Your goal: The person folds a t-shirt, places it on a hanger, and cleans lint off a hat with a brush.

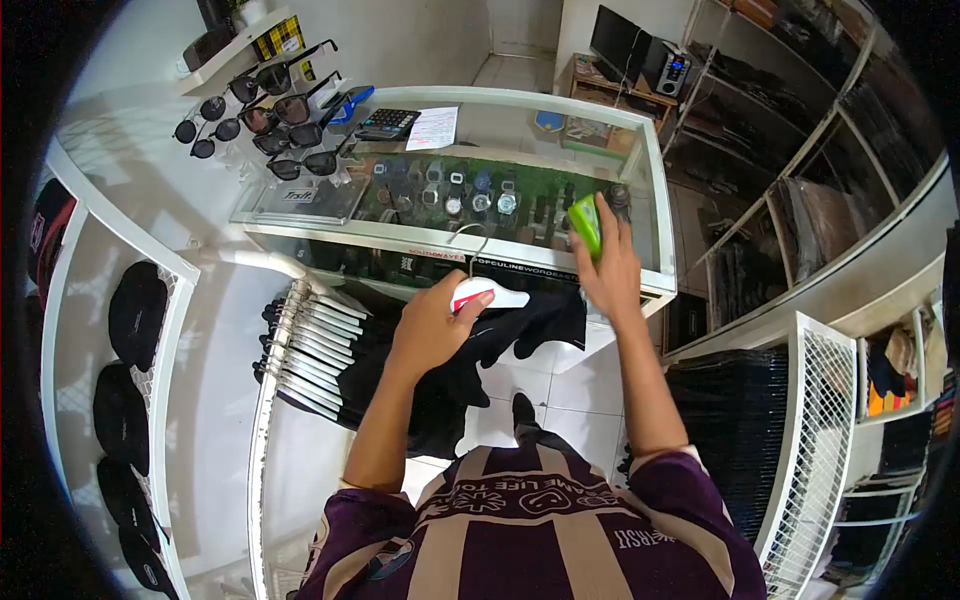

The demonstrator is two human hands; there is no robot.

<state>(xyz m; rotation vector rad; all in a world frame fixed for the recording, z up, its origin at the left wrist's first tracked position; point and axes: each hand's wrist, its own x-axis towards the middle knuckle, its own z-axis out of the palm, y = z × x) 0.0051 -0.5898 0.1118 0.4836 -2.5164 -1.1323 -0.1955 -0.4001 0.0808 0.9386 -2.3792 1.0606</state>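
Observation:
My left hand (432,325) is closed around a white clothes hanger (508,297) with a red label and a metal hook. A black garment (530,325) hangs below that hanger, partly hidden by the hand and forearm. In my right hand (612,270), held at the counter's near edge, is a bright green object (586,226) with a pale end; its exact kind I cannot tell. Just beyond both hands stands a glass display counter (480,120) with rows of watches (481,202) inside.
Sunglasses (290,122) on a stand, a calculator (388,124) and a paper sheet (433,128) occupy the counter's left part. At left, a rail carries white hangers (318,350). Black caps (137,315) line the left wall; black clothes (722,430) hang at right.

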